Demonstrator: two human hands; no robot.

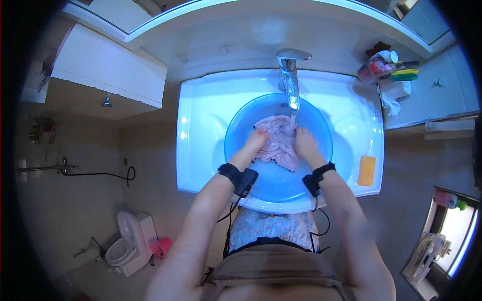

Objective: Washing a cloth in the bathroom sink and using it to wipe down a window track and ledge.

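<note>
A wet pink cloth with a dark edging lies in a round blue plastic basin, which stands in a white washbasin. Water runs from the chrome faucet onto the cloth's upper right part. My left hand is closed on the cloth's left side. At its right side, close to the stream, is my right hand, curled against the cloth's edge; its fingertips are partly hidden, and the grip looks closed on the fabric. Both wrists wear black straps with small boxes and cables.
An orange bar of soap lies on the washbasin's right rim. At the back right stands a cup with brushes and tubes, beside a white tissue roll. A white cabinet hangs at the left. A toilet is at the lower left.
</note>
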